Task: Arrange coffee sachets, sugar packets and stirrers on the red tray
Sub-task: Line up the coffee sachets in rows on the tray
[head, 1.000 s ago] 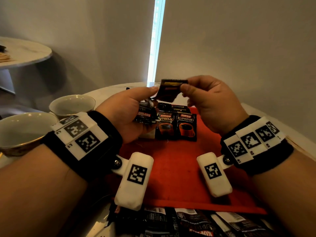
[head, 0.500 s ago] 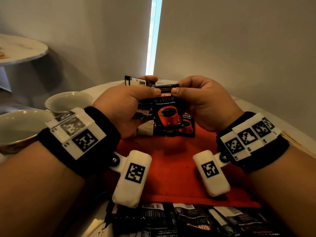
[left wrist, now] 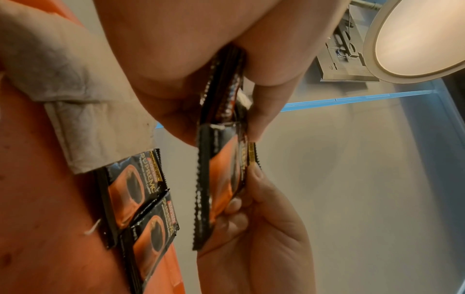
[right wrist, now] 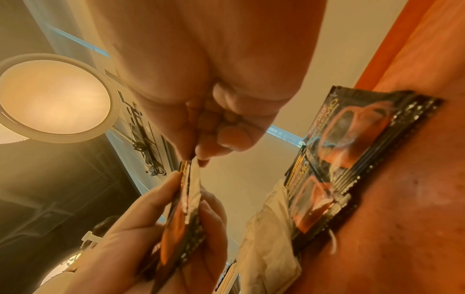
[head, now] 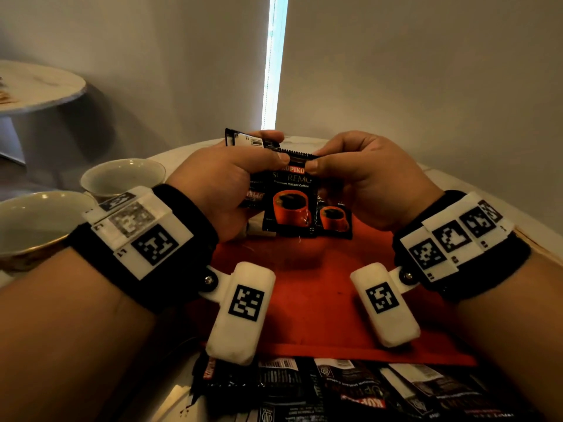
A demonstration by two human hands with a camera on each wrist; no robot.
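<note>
Above the red tray [head: 304,287] a black coffee sachet [head: 291,205] with an orange cup print hangs upright, facing me. My right hand [head: 316,166] pinches its top right corner between thumb and forefinger. My left hand [head: 274,153] grips a small bundle of sachets [left wrist: 221,103], its thumb on the front sachet's top edge. The left wrist view has the front sachet [left wrist: 221,189] edge-on between both hands. Two more sachets [head: 333,219] lie side by side at the tray's far end, also visible in the right wrist view [right wrist: 352,135].
A folded beige napkin [left wrist: 83,111] lies on the tray left of the laid sachets. Several loose sachets [head: 350,391] are piled at the table's near edge. Two white cups [head: 122,178] [head: 33,223] stand to the left. A second round table [head: 36,86] is far left.
The sachet was tipped flat and held higher one second ago. It now hangs upright with its printed face toward me, and both hands have come down slightly toward the tray.
</note>
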